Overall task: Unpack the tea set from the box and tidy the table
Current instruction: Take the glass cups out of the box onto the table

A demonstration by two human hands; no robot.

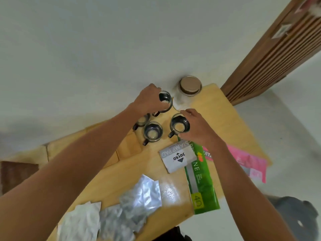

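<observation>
Several small glass cups with dark handles stand together at the far side of the wooden table (225, 119). My left hand (149, 100) grips the rim of the farthest cup (165, 99). My right hand (196, 126) is closed around the side of another cup (179, 126) nearer to me. Between my hands stand a third cup (152, 134) and a fourth one (143, 120), which is partly hidden under my left wrist. A glass jar with a brown lid (189, 86) stands just behind the cups.
A grey stamp pad box (177, 157), a long green box (201, 181) and pink packets (248, 162) lie to the right. Crumpled silver and white wrapping (125, 209) covers the near edge. A slatted wooden panel (278, 58) rises at far right.
</observation>
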